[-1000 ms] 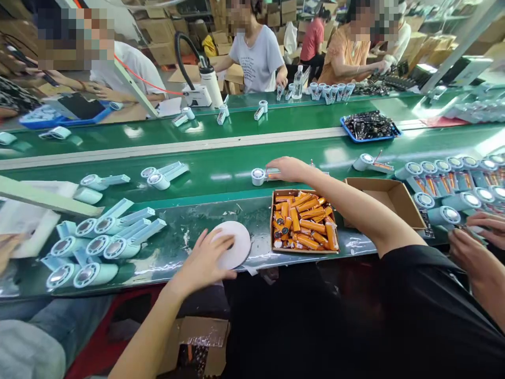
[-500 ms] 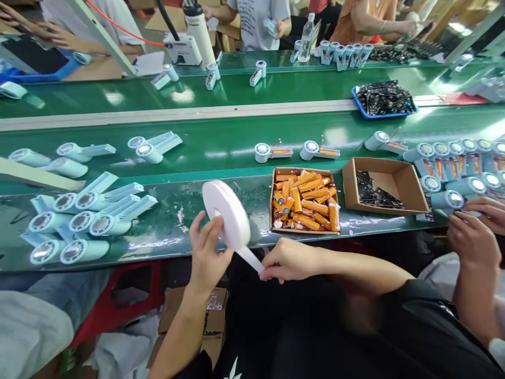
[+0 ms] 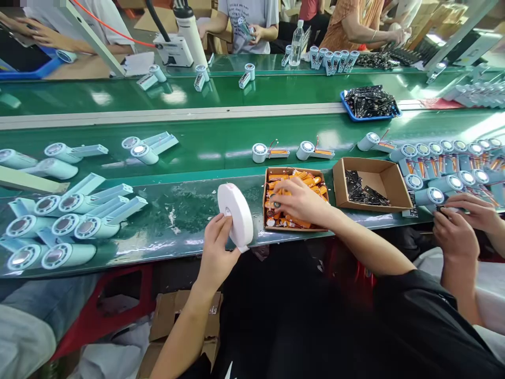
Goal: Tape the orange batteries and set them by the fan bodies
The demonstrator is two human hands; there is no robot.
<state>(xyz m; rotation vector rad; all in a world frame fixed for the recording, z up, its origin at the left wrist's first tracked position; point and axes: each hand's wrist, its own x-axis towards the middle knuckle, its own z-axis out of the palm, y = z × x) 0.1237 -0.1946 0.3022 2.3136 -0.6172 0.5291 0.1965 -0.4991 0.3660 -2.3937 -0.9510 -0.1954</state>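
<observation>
My left hand [image 3: 219, 245] is closed on a roll of white tape [image 3: 239, 216], fingers at its core and near face. The roll stands on edge just over the bench's front edge, and a short loose tape end hangs at its bottom. My right hand [image 3: 302, 202] reaches into a cardboard box of orange batteries [image 3: 298, 223]. Its fingers are bent around one battery [image 3: 276, 204], whose end shows between the fingertips; the hand covers the rest.
Several light blue fan housings [image 3: 97, 226] lie at left, more on the green belt [image 3: 205, 147]. Right of the batteries stands a carton [image 3: 373, 184] with black parts. A co-worker's hands [image 3: 457, 226] work at far right. A blue tray [image 3: 371, 102] sits farther back.
My right hand has let go of the tape end and moved right and up into the battery box. The roll, still in my left hand, has shifted slightly right.
</observation>
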